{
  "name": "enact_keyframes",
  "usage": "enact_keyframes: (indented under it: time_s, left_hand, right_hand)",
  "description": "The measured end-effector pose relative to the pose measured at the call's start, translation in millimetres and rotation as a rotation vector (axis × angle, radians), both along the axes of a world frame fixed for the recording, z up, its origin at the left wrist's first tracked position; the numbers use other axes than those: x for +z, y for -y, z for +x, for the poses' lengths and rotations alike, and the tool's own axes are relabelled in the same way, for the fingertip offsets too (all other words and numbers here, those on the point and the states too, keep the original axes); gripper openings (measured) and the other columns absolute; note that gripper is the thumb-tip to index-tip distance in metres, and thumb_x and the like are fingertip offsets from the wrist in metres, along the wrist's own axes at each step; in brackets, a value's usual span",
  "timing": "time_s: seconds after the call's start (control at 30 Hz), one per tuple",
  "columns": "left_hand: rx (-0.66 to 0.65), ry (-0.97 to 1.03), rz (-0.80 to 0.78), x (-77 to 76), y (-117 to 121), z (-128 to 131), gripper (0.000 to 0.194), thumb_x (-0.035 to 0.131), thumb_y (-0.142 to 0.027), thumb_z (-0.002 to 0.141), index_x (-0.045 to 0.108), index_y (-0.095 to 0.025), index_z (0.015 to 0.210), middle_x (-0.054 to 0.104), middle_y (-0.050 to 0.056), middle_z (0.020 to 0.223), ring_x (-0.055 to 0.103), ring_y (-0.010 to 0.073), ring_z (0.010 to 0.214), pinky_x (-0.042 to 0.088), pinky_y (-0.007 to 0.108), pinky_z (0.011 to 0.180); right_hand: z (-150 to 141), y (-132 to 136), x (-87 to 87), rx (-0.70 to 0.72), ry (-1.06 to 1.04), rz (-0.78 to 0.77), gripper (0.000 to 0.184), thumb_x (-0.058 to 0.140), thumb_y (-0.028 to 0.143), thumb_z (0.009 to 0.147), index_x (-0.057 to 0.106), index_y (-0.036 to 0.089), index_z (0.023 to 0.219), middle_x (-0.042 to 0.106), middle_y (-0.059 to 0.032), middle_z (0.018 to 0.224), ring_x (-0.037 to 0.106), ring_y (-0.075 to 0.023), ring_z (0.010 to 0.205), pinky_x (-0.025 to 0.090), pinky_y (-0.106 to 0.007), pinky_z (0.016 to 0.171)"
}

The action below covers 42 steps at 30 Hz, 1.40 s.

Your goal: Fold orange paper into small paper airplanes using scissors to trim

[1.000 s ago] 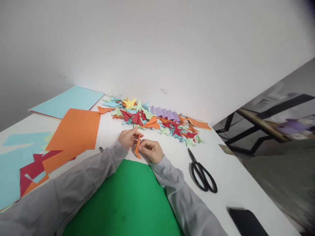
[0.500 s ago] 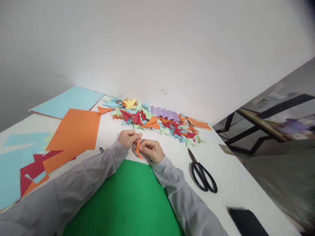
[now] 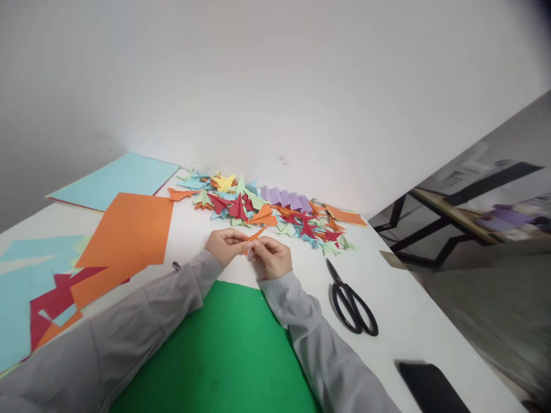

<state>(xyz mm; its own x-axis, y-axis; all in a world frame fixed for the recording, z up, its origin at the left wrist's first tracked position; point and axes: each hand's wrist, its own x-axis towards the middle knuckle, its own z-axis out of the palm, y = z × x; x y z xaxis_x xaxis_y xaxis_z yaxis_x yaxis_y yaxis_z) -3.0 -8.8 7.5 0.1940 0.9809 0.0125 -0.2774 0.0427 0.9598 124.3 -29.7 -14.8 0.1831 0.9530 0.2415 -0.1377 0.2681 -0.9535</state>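
Observation:
Between my two hands is a small folded piece of orange paper (image 3: 257, 234), its pointed end sticking up to the right. My left hand (image 3: 227, 245) pinches its left side with thumb and fingers. On the other side, my right hand (image 3: 272, 256) grips it with thumb and forefinger; the fingers hide part of the folds. Both hands hover just past the far edge of a green mat (image 3: 224, 344). Just beyond them lies a heap of small folded paper planes (image 3: 239, 207) in several colours, with a pleated purple strip (image 3: 287, 198) among them.
Black-handled scissors (image 3: 353, 304) lie right of my right arm, and a dark flat object (image 3: 430, 387) is nearer. To the left are orange sheets (image 3: 129, 226), a light blue stack (image 3: 120, 180) and red and blue scraps (image 3: 54, 301). A white wall (image 3: 275, 86) closes off the back.
The orange folded paper has turned from hanging downward to pointing up and right. Both hands still hold it, and my fingers have shifted closer together around it.

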Motion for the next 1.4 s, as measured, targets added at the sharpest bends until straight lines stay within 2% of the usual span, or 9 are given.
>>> enact_keyframes:
  time_s: [0.17, 0.3, 0.4, 0.53, 0.67, 0.77, 0.93, 1.17, 1.4]
  left_hand:
    - [0.036, -0.007, 0.132, -1.7, -4, -1, 0.018, 0.078, -0.022, 0.044, 0.068, -0.012, 0.056, 0.061, 0.0, 0.056, 0.054, 0.0076, 0.047, 0.045, 0.02, 0.046]
    - [0.011, -0.002, 0.098, -2.0, -4, -2, 0.017, 0.077, -0.022, 0.044, 0.068, -0.012, 0.055, 0.059, -0.001, 0.053, 0.053, 0.0073, 0.045, 0.042, 0.019, 0.045]
    - [-0.03, -0.004, 0.076, -3.3, -4, -2, 0.021, 0.079, -0.024, 0.042, 0.067, -0.012, 0.055, 0.059, -0.001, 0.051, 0.052, 0.0076, 0.043, 0.041, 0.02, 0.044]
    - [-0.074, -0.047, 0.06, -6.0, -4, -3, 0.025, 0.08, -0.027, 0.042, 0.066, -0.012, 0.055, 0.058, -0.001, 0.045, 0.05, 0.0077, 0.041, 0.039, 0.02, 0.042]
    - [-0.09, -0.074, 0.063, -5.5, -3, -3, 0.025, 0.08, -0.026, 0.041, 0.065, -0.011, 0.053, 0.057, -0.001, 0.043, 0.048, 0.0071, 0.04, 0.037, 0.02, 0.042]
    - [-0.093, -0.005, -0.018, -2.8, -2, -1, 0.029, 0.081, -0.028, 0.039, 0.065, -0.01, 0.054, 0.06, 0.001, 0.045, 0.051, 0.0081, 0.042, 0.04, 0.021, 0.044]
    - [-0.205, 0.217, -0.186, -0.2, -1, 2, 0.043, 0.08, -0.044, 0.039, 0.063, -0.009, 0.058, 0.062, 0.004, 0.049, 0.059, 0.0141, 0.046, 0.044, 0.024, 0.045]
    - [-0.228, 0.063, -0.156, 1.2, 3, 1, 0.046, 0.08, -0.045, 0.041, 0.061, -0.009, 0.062, 0.065, 0.005, 0.053, 0.061, 0.0149, 0.045, 0.048, 0.024, 0.044]
    - [-0.171, -0.005, -0.144, 3.5, 7, 4, 0.036, 0.081, -0.033, 0.045, 0.061, -0.009, 0.062, 0.064, 0.004, 0.049, 0.062, 0.0159, 0.044, 0.05, 0.024, 0.043]
  right_hand:
    - [1, 1, 0.5, 0.009, 0.002, -0.028, 0.018, 0.072, 0.035, 0.063, 0.067, 0.018, 0.061, 0.059, 0.0024, 0.052, 0.05, -0.0083, 0.043, 0.039, -0.022, 0.041]
    - [2, 0, -1.7, 0.043, -0.021, -0.066, 0.022, 0.071, 0.039, 0.062, 0.066, 0.018, 0.065, 0.06, 0.0023, 0.054, 0.051, -0.0094, 0.045, 0.04, -0.023, 0.044]
    - [2, 0, -1.3, 0.037, 0.013, -0.036, 0.022, 0.071, 0.04, 0.063, 0.065, 0.019, 0.069, 0.06, 0.0028, 0.058, 0.051, -0.009, 0.048, 0.04, -0.023, 0.048]
    - [2, 1, 2.1, 0.006, 0.084, -0.007, 0.027, 0.07, 0.04, 0.065, 0.058, 0.018, 0.054, 0.053, 0.0047, 0.048, 0.045, -0.0082, 0.046, 0.036, -0.024, 0.049]
    - [3, -1, 1.1, 0.015, 0.05, -0.019, 0.031, 0.072, 0.041, 0.062, 0.055, 0.018, 0.047, 0.051, 0.005, 0.045, 0.043, -0.0085, 0.046, 0.035, -0.025, 0.051]
    - [3, -4, -3.1, 0.037, -0.045, -0.031, 0.03, 0.072, 0.04, 0.062, 0.057, 0.018, 0.049, 0.053, 0.0046, 0.046, 0.046, -0.0088, 0.047, 0.037, -0.025, 0.052]
    - [0, -5, -3.4, 0.056, -0.205, -0.087, 0.028, 0.076, 0.04, 0.056, 0.059, 0.018, 0.051, 0.059, 0.0029, 0.049, 0.051, -0.0101, 0.045, 0.04, -0.026, 0.049]
    - [-3, -2, 4.1, 0.043, -0.292, -0.125, 0.029, 0.078, 0.04, 0.052, 0.059, 0.017, 0.052, 0.059, 0.0027, 0.049, 0.049, -0.0095, 0.039, 0.038, -0.024, 0.037]
    - [-2, -3, 4.7, 0.011, -0.284, -0.147, 0.03, 0.08, 0.041, 0.048, 0.061, 0.017, 0.052, 0.061, 0.0019, 0.054, 0.051, -0.0091, 0.045, 0.041, -0.024, 0.042]
